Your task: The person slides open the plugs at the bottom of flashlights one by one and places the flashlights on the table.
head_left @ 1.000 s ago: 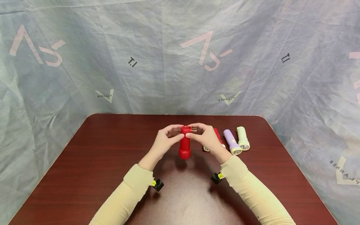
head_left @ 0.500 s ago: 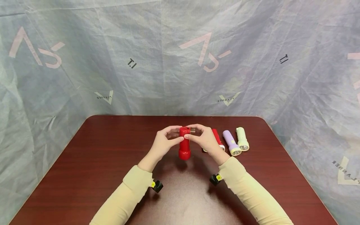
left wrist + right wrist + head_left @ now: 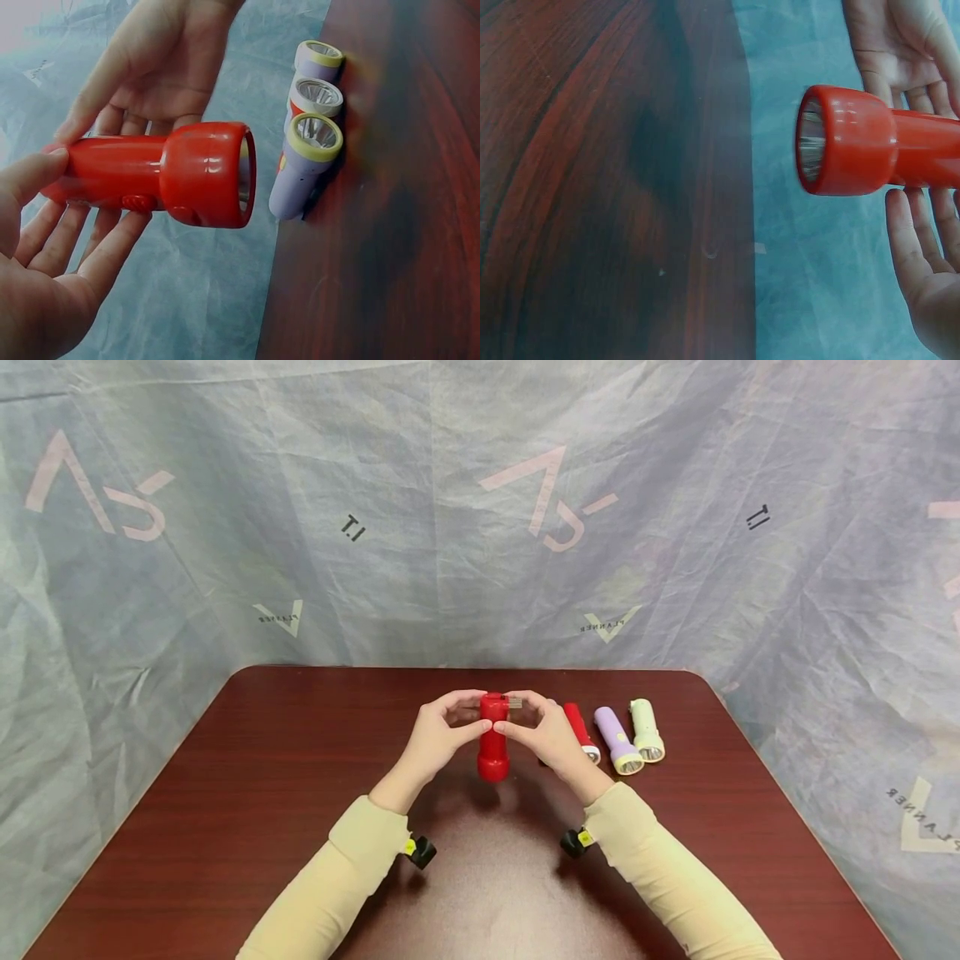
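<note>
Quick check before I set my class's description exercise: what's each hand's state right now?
Left hand: holding the all-red flashlight between thumb and fingers.
Right hand: holding the same flashlight, also between thumb and fingers.

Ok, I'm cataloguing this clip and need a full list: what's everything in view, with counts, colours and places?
Held flashlight: 1, red, between both hands
Metal prongs: count hard to tell, silver, at its upper end
White-rimmed flashlight: 1, red and white, on the table
Yellow-rimmed flashlights: 2, lavender, either side of the white-rimmed one
Pale flashlight: 1, greenish cream, far right of the row
Table: 1, dark reddish brown, under the row
Fabric backdrop: grey-blue, printed, behind the table
Wrist cameras: 2, black, at the cuffs
Sleeves: 2, cream, on both arms
Left hand, right hand: 2, bare, holding the red flashlight
</note>
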### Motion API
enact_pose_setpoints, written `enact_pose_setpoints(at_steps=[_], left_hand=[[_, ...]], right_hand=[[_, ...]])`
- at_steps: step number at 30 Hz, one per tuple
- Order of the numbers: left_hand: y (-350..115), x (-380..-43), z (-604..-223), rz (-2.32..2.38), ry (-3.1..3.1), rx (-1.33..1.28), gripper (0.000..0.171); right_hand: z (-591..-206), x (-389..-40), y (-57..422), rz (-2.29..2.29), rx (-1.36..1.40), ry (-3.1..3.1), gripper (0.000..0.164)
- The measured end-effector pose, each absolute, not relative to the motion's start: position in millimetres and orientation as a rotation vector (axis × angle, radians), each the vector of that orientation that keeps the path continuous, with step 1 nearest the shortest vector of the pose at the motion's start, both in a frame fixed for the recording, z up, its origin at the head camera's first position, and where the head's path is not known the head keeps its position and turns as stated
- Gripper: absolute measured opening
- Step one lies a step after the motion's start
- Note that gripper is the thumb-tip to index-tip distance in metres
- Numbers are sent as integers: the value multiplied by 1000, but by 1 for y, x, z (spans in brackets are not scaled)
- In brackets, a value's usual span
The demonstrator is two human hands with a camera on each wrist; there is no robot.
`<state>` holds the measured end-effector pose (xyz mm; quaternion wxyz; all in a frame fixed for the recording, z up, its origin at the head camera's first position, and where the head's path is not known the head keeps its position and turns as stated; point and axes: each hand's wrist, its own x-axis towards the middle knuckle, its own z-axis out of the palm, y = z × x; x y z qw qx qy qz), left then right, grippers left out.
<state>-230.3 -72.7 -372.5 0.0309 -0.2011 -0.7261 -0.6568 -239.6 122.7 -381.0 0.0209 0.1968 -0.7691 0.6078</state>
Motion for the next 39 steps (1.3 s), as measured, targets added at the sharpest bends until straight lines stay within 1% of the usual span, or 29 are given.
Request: enact_pose_setpoints(at_steps=[4, 9, 17, 30, 34, 39], left_hand=[[-73, -229, -367, -1990, -2250, -620, 41], [-75, -230, -363, -1959, -2261, -612, 41], [-74, -230, -361, -1966, -2273, -596, 43], [-76, -229, -362, -1980, -2234, -612, 42], [-77, -230, -366, -1997, -2234, -612, 42], [-79, -240, -384, -2022, -2245, -596, 43]], right_hand=[[-374, -231, 121, 1869, 594, -2432, 42], [-377, -230, 121, 1848, 572, -2444, 41], [-383, -230, 121, 1868, 625, -2391, 39], [-378, -228, 118, 1847, 585, -2402, 36], [-377, -228, 117, 1854, 585, -2403, 36], [-378, -228, 117, 1848, 601, -2405, 36]])
